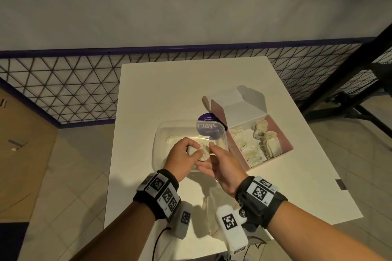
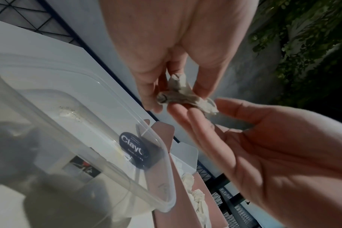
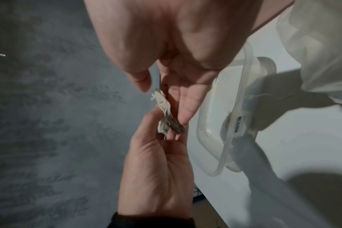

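A small crumpled tea bag [image 1: 204, 151] hangs between both hands above the near end of a clear plastic container [image 1: 157, 133]. My left hand [image 1: 196, 150] pinches it between thumb and fingers; in the left wrist view that left hand [image 2: 166, 95] grips the bag's twisted end [image 2: 178, 92]. My right hand [image 1: 209, 154] reaches in from the right and pinches the bag's other edge between thumb and outstretched fingers. Seen from the right wrist, the tea bag [image 3: 164, 114] sits between the right hand [image 3: 162, 100] above and the left hand below.
An open pink box [image 1: 285, 136] with several tea bags [image 1: 250, 146] stands just right of the container on the white table [image 1: 169, 91]. A purple label [image 1: 209, 128] marks the container's far end. Crumpled clear wrap [image 1: 213, 207] lies at the near edge. A mesh fence runs behind.
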Demonstrator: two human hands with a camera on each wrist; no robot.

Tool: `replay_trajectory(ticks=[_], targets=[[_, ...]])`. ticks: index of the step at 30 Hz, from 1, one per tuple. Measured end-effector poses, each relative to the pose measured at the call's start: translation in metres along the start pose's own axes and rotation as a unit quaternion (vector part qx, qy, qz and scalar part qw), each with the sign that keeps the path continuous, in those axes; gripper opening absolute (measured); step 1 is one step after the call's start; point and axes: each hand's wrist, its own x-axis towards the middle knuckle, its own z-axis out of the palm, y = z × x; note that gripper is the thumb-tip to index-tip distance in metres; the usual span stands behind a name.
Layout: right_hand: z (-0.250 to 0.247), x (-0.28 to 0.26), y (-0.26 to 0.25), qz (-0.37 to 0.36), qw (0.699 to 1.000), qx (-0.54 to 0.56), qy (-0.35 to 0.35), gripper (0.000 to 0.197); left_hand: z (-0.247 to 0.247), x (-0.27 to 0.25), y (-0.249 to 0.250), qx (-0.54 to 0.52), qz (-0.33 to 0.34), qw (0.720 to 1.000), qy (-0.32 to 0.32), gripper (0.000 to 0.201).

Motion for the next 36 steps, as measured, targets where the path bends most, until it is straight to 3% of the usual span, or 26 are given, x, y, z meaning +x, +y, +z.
replay_trajectory(ticks=[7, 10, 12, 14, 16, 18, 19, 22, 28, 33, 36], targets=[[-0.017, 0.003, -0.014, -0.018, 0.989, -0.144, -0.005, 0.01, -0.002, 0.006, -0.009, -0.023, -0.03, 0.998, -0.057, 0.014], [-0.049, 0.004, -0.043, -0.039, 0.976, -0.215, 0.014, 0.005, -0.008, 0.011, -0.016, -0.022, -0.053, 0.995, -0.084, 0.016], [-0.08, 0.006, -0.071, -0.075, 0.957, -0.274, 0.057, 0.003, -0.014, 0.017, -0.021, 0.033, -0.056, 0.994, -0.087, 0.016], [-0.114, 0.011, -0.101, -0.131, 0.906, -0.387, 0.11, 0.002, -0.021, 0.027, -0.025, 0.126, -0.041, 0.988, -0.082, 0.014], [-0.147, 0.02, -0.122, -0.169, 0.802, -0.553, 0.15, 0.005, -0.022, 0.039, -0.026, 0.192, -0.052, 0.976, -0.092, 0.013], [-0.178, 0.034, -0.131, -0.136, 0.693, -0.691, 0.157, 0.011, -0.014, 0.049, -0.029, 0.25, -0.073, 0.956, -0.138, 0.012], [-0.187, 0.039, -0.132, -0.107, 0.66, -0.729, 0.143, 0.015, -0.01, 0.053, -0.029, 0.3, -0.073, 0.936, -0.171, 0.011], [-0.204, 0.056, -0.128, -0.042, 0.618, -0.781, 0.079, 0.02, 0.002, 0.057, -0.03, 0.41, -0.075, 0.877, -0.238, 0.027], [-0.205, 0.07, -0.127, -0.015, 0.544, -0.838, 0.04, 0.024, 0.005, 0.057, -0.031, 0.456, -0.085, 0.846, -0.261, 0.039], [-0.201, 0.076, -0.128, 0.011, 0.521, -0.853, 0.043, 0.027, 0.0, 0.061, -0.033, 0.464, -0.096, 0.839, -0.268, 0.024], [-0.2, 0.078, -0.125, 0.025, 0.531, -0.846, 0.048, 0.026, 0.001, 0.06, -0.035, 0.464, -0.086, 0.84, -0.268, 0.019]])
